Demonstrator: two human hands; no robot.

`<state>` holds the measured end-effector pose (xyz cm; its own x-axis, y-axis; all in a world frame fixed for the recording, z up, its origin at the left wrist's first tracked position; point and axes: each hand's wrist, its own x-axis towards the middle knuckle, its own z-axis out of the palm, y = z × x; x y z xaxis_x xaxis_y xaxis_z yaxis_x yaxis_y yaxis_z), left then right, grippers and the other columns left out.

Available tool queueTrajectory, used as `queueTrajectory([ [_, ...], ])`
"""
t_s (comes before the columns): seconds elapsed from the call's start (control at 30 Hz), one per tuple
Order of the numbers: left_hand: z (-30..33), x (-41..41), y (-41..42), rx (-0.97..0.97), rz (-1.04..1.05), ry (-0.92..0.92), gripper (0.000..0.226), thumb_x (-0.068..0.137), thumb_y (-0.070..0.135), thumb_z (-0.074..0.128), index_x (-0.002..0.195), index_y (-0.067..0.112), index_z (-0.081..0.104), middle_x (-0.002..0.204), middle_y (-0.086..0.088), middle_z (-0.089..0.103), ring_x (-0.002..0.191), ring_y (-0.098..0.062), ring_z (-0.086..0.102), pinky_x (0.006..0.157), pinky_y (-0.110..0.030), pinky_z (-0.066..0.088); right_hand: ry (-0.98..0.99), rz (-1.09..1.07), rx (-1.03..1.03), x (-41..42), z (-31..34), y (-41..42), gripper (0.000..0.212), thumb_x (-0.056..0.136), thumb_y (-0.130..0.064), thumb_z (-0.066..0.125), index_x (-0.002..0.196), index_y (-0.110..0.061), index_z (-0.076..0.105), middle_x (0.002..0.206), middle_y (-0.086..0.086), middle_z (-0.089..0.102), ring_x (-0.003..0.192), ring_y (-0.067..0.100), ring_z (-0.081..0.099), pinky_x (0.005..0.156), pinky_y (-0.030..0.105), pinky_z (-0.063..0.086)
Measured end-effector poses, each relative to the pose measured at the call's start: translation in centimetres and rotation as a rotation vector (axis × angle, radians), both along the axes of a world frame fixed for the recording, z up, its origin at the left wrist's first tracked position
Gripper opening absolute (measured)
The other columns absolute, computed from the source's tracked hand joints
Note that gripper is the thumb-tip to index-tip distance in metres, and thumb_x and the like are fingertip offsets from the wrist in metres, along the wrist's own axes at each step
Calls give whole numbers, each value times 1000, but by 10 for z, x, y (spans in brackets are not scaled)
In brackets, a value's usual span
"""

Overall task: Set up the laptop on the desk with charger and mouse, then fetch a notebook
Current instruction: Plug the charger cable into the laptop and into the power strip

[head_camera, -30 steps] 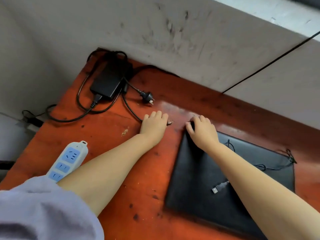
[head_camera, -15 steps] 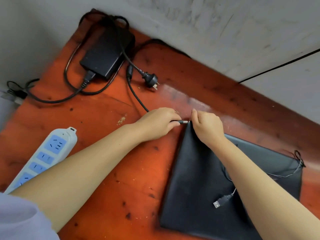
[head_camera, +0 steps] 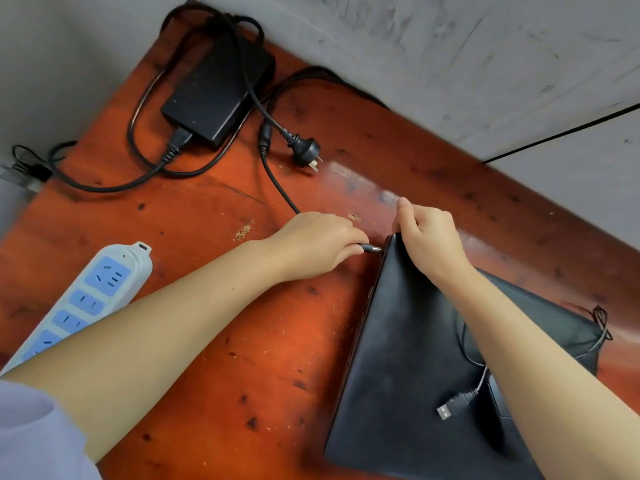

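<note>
One closed laptop [head_camera: 412, 358] is lying on the right part of the red-brown wooden surface [head_camera: 214, 341]; its lid is black, matte and a little dusty. The left hand [head_camera: 317, 245] is pinching the charger plug [head_camera: 371, 249], a small barrel tip, and is holding it right at the left edge of the laptop near the far corner; whether the tip is already inside the port, I cannot tell. The right hand [head_camera: 429, 237] is gripping this far corner of the laptop with curled fingers, and the thumb is pointing up. One black charger brick [head_camera: 218, 93] is sitting at the far left corner of the surface, with its cables looping around it, and one thin cable [head_camera: 277, 181] is running from there to the left hand. One wall plug [head_camera: 304, 150] with bare metal pins is lying beside the brick, connected to nothing. One pale grey power strip [head_camera: 86, 299] with four blue sockets showing is lying at the left edge, partly under the left forearm. One USB plug [head_camera: 450, 408] on a thin black cord is resting on the laptop lid, beside the right forearm. A dark rounded thing just beside it is mostly hidden by the arm.
</note>
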<state>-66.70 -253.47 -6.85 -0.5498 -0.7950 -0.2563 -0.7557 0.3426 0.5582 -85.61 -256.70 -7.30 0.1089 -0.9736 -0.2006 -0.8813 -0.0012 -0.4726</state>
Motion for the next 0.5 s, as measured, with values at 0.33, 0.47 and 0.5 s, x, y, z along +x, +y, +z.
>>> queueTrajectory([
  [0.33, 15, -15, -7, -52, -25, 151, 29, 97, 34, 39, 116, 26, 60, 87, 11, 51, 96, -20, 55, 74, -36, 46, -144, -73, -58, -26, 23, -19, 57, 96, -35, 36, 64, 3, 63, 55, 10, 61, 59, 23, 56, 61, 25, 40],
  [0.47, 26, -22, -16, -97, -6, 168, 30, 97, 33, 40, 116, 24, 60, 85, 12, 46, 95, -20, 56, 73, -37, 47, -185, -76, -82, -33, 24, -22, 53, 96, -32, 39, 59, -6, 65, 50, -1, 56, 50, 5, 47, 52, 11, 33],
  [0.5, 28, -23, -18, -104, -3, 171, 30, 97, 33, 40, 116, 24, 60, 85, 12, 46, 95, -21, 57, 73, -38, 48, -194, -76, -86, -34, 25, -22, 52, 96, -31, 39, 58, -6, 65, 49, -4, 56, 50, 3, 48, 53, 10, 33],
])
